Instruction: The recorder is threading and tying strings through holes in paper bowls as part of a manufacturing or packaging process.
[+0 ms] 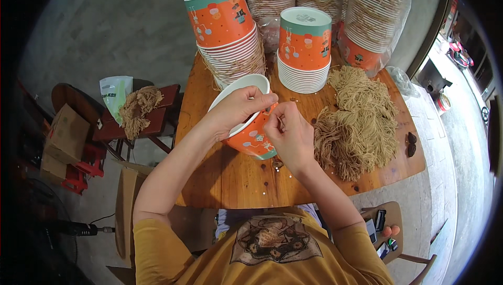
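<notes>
- Paper cup point(250, 137): centre of frame, tilted on the wooden table point(230, 180); light, thin-walled, easily crushed; best held at the rim.
- Left hand point(238, 108): fingers curled over the rim, gripping.
- Right hand point(289, 134): fingertips pinched narrow at the cup's edge; anything pinched between them cannot be made out.
- String bundle point(356, 122): right of centre, soft, limp.

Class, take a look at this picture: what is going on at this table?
A person sits at a wooden table holding a tilted orange paper bowl. The left hand grips its rim, while the right hand pinches at the rim beside it. A heap of tan string lies to the right. Stacks of the same bowls stand upside down at the far edge, some tied or bagged. More string lies on a stool to the left.
</notes>
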Available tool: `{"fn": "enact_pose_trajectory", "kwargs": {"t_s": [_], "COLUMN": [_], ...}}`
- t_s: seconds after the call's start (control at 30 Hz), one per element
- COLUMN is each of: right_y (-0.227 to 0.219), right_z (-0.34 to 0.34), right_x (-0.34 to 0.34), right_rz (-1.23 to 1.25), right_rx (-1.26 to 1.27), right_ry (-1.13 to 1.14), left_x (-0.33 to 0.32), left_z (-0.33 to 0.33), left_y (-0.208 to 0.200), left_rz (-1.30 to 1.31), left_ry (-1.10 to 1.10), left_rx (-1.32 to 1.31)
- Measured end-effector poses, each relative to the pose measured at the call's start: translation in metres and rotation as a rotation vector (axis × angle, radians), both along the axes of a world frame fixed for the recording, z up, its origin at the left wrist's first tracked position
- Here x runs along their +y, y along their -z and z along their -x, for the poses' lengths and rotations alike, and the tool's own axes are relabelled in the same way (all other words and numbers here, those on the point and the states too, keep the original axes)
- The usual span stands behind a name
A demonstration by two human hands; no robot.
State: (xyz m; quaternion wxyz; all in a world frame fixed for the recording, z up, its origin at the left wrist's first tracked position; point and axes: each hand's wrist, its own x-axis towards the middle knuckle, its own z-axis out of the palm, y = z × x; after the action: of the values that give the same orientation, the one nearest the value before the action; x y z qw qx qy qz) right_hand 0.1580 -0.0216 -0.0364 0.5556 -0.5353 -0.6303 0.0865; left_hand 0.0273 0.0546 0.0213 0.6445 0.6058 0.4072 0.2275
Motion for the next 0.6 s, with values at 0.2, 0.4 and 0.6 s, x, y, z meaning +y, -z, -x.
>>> {"fn": "enact_pose_trajectory", "kwargs": {"t_s": [0.2, 0.4, 0.6], "right_y": [-0.0011, -0.0003, 0.0003], "right_z": [-0.0007, 0.0013, 0.0019], "right_x": [-0.0011, -0.0003, -0.0004], "right_rz": [0.005, 0.001, -0.003], "right_rx": [0.001, 0.009, 0.026], "right_ry": [0.008, 0.02, 0.017], "left_x": [-0.0021, -0.0041, -0.0014], "left_z": [-0.0028, -0.0023, 0.001], "left_y": [0.0015, 0.0017, 0.004], "left_rz": [-0.049, -0.04, -0.018], "left_ry": [-0.017, -0.027, 0.0], "left_rx": [0.029, 0.015, 0.023]}}
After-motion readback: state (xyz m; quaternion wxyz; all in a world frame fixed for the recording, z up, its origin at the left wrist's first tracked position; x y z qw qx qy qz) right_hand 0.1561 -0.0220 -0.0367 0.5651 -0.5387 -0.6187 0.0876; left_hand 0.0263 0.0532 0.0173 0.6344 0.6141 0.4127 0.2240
